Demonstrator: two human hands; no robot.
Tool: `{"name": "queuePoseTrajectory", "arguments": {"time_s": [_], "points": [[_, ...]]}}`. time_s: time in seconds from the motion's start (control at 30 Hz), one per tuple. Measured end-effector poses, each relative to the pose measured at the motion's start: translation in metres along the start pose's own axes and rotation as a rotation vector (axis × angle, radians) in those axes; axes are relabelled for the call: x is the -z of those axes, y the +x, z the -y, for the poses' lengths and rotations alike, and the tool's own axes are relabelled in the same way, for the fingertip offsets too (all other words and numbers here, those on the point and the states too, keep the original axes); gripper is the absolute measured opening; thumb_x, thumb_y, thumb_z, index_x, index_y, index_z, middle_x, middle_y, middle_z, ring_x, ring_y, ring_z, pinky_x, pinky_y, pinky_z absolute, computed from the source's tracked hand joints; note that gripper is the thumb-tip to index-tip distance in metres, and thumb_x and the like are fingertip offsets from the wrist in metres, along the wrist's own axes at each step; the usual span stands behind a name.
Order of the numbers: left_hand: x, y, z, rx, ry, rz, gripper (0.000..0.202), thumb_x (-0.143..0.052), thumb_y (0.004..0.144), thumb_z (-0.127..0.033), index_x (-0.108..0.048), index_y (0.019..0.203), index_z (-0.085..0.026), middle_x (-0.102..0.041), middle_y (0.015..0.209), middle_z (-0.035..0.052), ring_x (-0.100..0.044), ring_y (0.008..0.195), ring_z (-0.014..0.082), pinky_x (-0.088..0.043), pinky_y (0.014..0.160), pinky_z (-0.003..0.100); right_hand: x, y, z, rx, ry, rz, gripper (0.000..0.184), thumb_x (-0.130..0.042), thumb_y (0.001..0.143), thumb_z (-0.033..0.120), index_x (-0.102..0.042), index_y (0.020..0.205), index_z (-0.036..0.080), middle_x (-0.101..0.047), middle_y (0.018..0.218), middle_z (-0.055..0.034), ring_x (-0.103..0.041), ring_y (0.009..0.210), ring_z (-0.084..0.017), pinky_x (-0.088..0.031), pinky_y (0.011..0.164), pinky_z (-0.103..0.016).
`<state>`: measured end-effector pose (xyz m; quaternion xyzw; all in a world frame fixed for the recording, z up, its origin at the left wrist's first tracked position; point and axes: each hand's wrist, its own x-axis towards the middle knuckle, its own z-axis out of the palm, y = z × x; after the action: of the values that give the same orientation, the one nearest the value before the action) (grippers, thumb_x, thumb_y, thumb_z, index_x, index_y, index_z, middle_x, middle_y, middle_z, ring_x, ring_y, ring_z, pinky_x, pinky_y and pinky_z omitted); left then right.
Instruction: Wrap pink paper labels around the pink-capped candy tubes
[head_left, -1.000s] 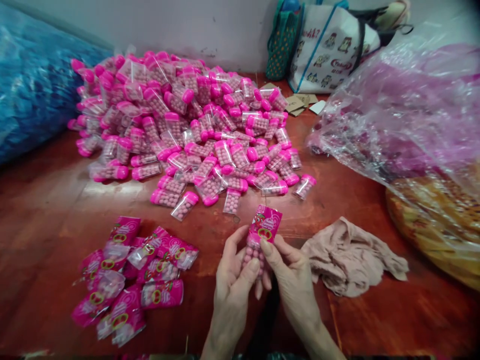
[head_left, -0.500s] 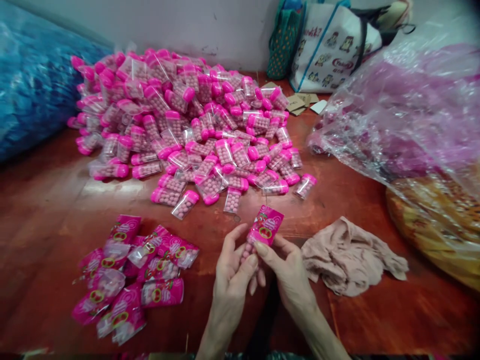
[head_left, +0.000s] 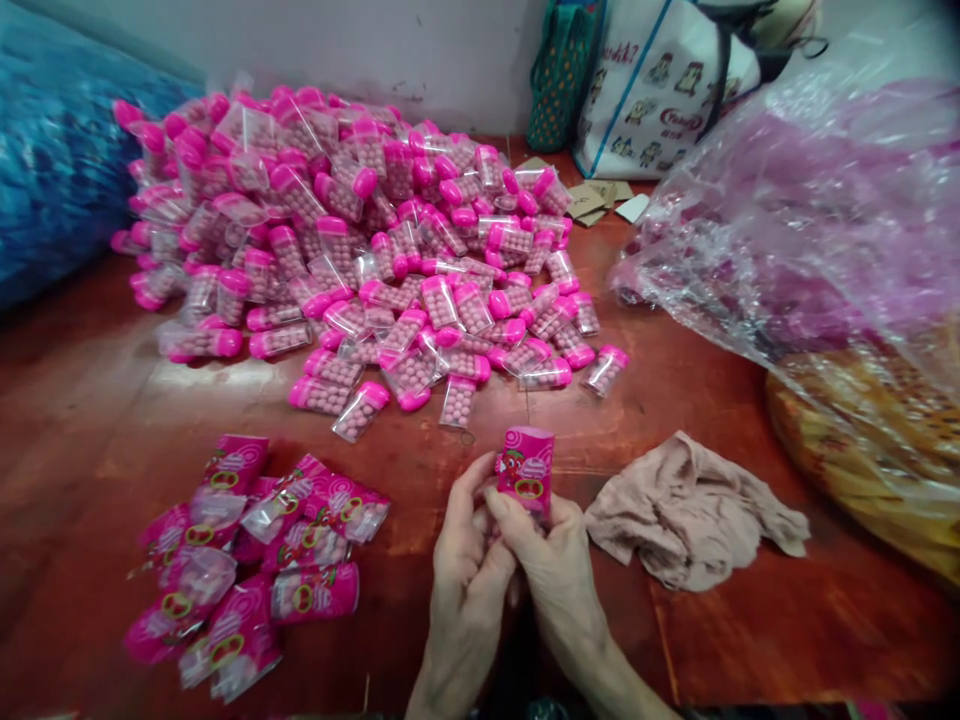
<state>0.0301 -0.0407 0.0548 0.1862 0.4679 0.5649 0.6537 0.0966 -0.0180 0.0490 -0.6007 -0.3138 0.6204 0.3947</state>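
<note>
Both hands hold one small candy container low in the middle of the view. A pink printed sleeve with a strawberry picture covers its upper part; pink candy balls show faintly among the fingers below. My left hand wraps round the lower part from the left. From the right, my right hand grips it, thumb pressed at the sleeve's lower edge. To the left lie several sleeved candy containers in a loose heap. Beyond the hands spreads a large pile of unsleeved see-through candy containers with bright pink caps.
A crumpled beige cloth lies right of my hands on the reddish-brown table. Big plastic bags stand at either side, one blue, one see-through with pink contents. Cardboard pieces and a white printed bag are at the back.
The sleeved container has turned from tilted to nearly upright. My right thumb has moved left to the sleeve's lower edge, and the fingers have closed further round the candy balls. The view has shifted slightly.
</note>
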Motion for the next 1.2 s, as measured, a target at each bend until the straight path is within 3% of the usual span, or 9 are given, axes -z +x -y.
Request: {"name": "queuePoseTrajectory", "arguments": {"time_s": [0.13, 0.3, 0.43, 0.7, 0.9, 0.97, 1.03, 1.1, 1.2], "points": [[0.004, 0.008, -0.004, 0.018, 0.020, -0.016, 0.047, -0.056, 0.080, -0.017, -0.041, 0.123, -0.026, -0.062, 0.084, 0.0019, -0.051, 0.052, 0.0066, -0.036, 0.042, 0.015, 0.001, 0.002, -0.006, -0.009, 0.132, 0.092, 0.025, -0.065, 0.073, 0.038, -0.061, 0.070, 0.013, -0.051, 0.052, 0.0038, -0.040, 0.038, -0.004, -0.033, 0.033, -0.015], [0.008, 0.014, -0.010, 0.038, 0.042, 0.041, 0.045, -0.055, 0.081, -0.022, -0.040, 0.123, -0.022, -0.053, 0.061, -0.0025, -0.048, 0.043, 0.0076, -0.029, 0.035, 0.015, 0.012, 0.010, -0.001, 0.069, 0.270, 0.240, 0.027, -0.053, 0.084, 0.041, -0.060, 0.081, 0.014, -0.047, 0.046, 0.0070, -0.040, 0.031, -0.004, -0.038, 0.032, -0.014], [0.008, 0.012, -0.008, 0.021, 0.067, 0.010, 0.044, -0.054, 0.081, -0.022, -0.040, 0.123, -0.021, -0.054, 0.063, -0.0015, -0.048, 0.044, 0.0072, -0.029, 0.036, 0.014, 0.013, 0.013, 0.003, 0.053, 0.234, 0.292, 0.027, -0.054, 0.084, 0.039, -0.060, 0.080, 0.013, -0.047, 0.044, 0.0070, -0.042, 0.029, -0.005, -0.040, 0.031, -0.017], [0.003, 0.010, -0.007, 0.015, 0.074, -0.080, 0.045, -0.055, 0.081, -0.022, -0.040, 0.123, -0.023, -0.055, 0.069, -0.0016, -0.046, 0.044, 0.0056, -0.032, 0.037, 0.014, 0.006, 0.005, -0.017, 0.033, 0.153, 0.101, 0.025, -0.060, 0.080, 0.038, -0.058, 0.072, 0.014, -0.044, 0.047, 0.0077, -0.040, 0.034, -0.004, -0.036, 0.033, -0.015], [0.011, 0.020, -0.001, 0.097, 0.007, 0.057, 0.040, -0.054, 0.082, -0.027, -0.044, 0.120, -0.018, -0.060, 0.066, 0.0014, -0.056, 0.052, 0.0131, -0.042, 0.041, 0.020, 0.020, 0.017, -0.007, 0.051, 0.129, 0.245, 0.026, -0.051, 0.086, 0.037, -0.063, 0.081, 0.014, -0.036, 0.041, 0.0094, -0.037, 0.031, -0.005, -0.033, 0.034, -0.017], [0.012, 0.023, -0.002, 0.096, -0.020, 0.029, 0.030, -0.056, 0.081, -0.026, -0.054, 0.109, -0.017, -0.062, 0.070, 0.0034, -0.059, 0.056, 0.0138, -0.043, 0.043, 0.020, 0.024, 0.015, -0.003, 0.162, -0.024, 0.234, 0.027, -0.046, 0.089, 0.035, -0.064, 0.084, 0.016, -0.048, 0.052, 0.0043, -0.049, 0.043, -0.009, -0.041, 0.044, -0.021], [0.010, 0.025, -0.005, 0.053, -0.059, -0.058, 0.020, -0.058, 0.079, -0.022, -0.059, 0.098, -0.015, -0.065, 0.075, 0.0045, -0.062, 0.063, 0.0142, -0.046, 0.050, 0.021, 0.024, 0.010, -0.001, 0.318, -0.203, 0.116, 0.022, -0.050, 0.087, 0.032, -0.063, 0.097, 0.018, -0.060, 0.082, -0.0040, -0.059, 0.074, -0.016, -0.048, 0.067, -0.028], [0.008, 0.027, -0.011, -0.018, -0.117, -0.176, 0.016, -0.059, 0.078, -0.020, -0.061, 0.093, -0.015, -0.067, 0.079, 0.0047, -0.063, 0.071, 0.0150, -0.049, 0.060, 0.023, 0.020, 0.003, -0.003, 0.462, -0.351, -0.046, 0.029, -0.058, 0.081, 0.029, -0.059, 0.110, 0.021, -0.056, 0.108, -0.0072, -0.052, 0.101, -0.021, -0.042, 0.088, -0.034], [0.004, 0.026, -0.018, -0.063, -0.183, -0.272, 0.019, -0.059, 0.078, -0.021, -0.062, 0.096, -0.015, -0.069, 0.088, 0.0065, -0.064, 0.080, 0.0172, -0.049, 0.071, 0.028, 0.011, -0.002, -0.008, 0.513, -0.416, -0.077, 0.026, -0.063, 0.078, 0.027, -0.060, 0.103, 0.021, -0.058, 0.103, -0.0062, -0.053, 0.098, -0.021, -0.041, 0.086, -0.033]]}}
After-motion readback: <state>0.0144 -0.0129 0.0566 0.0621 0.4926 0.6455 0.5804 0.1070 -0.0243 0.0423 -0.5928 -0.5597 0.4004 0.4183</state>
